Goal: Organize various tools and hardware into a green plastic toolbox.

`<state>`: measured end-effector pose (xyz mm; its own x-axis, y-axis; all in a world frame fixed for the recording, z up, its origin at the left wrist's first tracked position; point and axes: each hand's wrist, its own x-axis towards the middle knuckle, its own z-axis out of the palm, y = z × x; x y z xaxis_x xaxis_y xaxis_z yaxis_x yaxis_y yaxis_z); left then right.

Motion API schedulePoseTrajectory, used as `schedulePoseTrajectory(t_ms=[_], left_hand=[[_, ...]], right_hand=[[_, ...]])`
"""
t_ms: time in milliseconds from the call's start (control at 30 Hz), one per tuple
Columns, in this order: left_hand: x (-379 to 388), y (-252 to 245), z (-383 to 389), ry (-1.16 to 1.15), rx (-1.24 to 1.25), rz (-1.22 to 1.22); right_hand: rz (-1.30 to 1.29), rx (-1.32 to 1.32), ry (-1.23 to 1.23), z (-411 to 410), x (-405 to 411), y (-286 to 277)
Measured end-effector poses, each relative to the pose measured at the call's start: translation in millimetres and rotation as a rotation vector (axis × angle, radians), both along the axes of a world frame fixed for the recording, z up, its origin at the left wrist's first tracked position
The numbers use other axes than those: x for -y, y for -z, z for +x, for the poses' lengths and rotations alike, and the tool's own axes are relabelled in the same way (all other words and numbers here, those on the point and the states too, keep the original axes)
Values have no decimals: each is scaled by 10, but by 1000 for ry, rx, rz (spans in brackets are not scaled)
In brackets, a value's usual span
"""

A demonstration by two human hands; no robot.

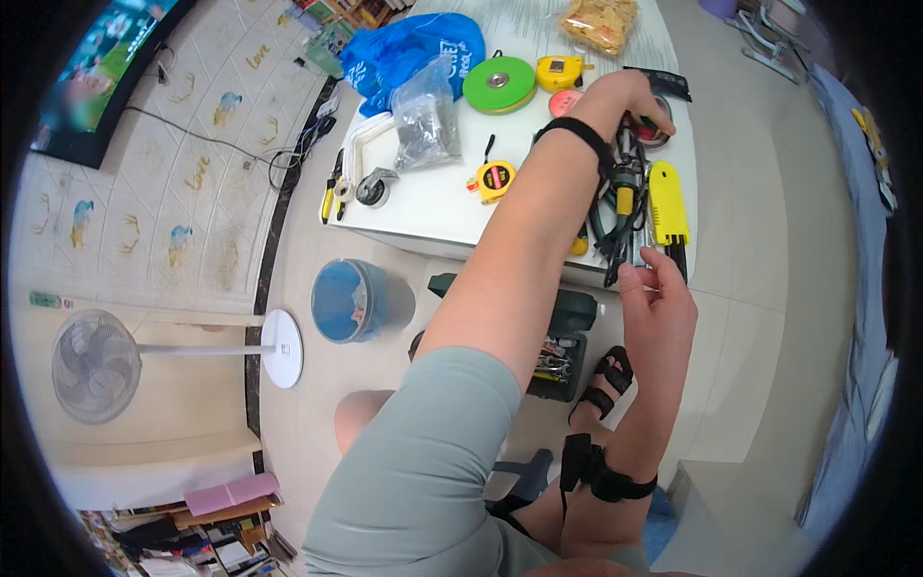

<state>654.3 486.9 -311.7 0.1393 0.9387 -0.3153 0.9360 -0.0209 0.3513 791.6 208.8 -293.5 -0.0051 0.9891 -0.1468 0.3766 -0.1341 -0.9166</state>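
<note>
My left hand (631, 97) reaches across to the right side of the white table (433, 205), its fingers bent down over a cluster of tools and a roll of tape (655, 124). Its palm side is hidden, so I cannot tell whether it grips anything. My right hand (660, 299) is at the table's near right edge, fingers loosely curled and thumb apart, with nothing visible in it. Just beyond it lie a yellow-and-black corded tool (624, 198), like a soldering iron, and a bright yellow holder (666, 195) with black hex keys.
Two yellow tape measures (495, 180), a green round reel (499, 83), a blue plastic bag (411, 54) and a clear bag (427, 119) share the table. Below stand an open toolbox (573, 314) and a blue-lined bin (346, 299). A standing fan (97, 364) is at left.
</note>
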Motion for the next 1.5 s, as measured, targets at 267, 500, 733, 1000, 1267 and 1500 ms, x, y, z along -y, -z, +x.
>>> schedulePoseTrajectory(t_ms=[267,500,733,1000,1267,1500], left_hand=[[-79,178,102,5,-18,215],[-240,70,-140,-276,382,275],[575,-869,-641,59,1501,173],[3321,-675,-1442,-608,1563,174],[4381,116,-1503,-938,1671,78],[4459,263,-1699,-942,1523,181]], right_hand=[[-16,-73,-35,-123,-1,95],[-18,-45,-48,-176,31,34],[4,-165,-109,-242,84,-34],[-197,-338,-432,-838,501,-51],[-390,-353,-684,-1384,923,246],[-572,-595,-599,-1654,981,314]])
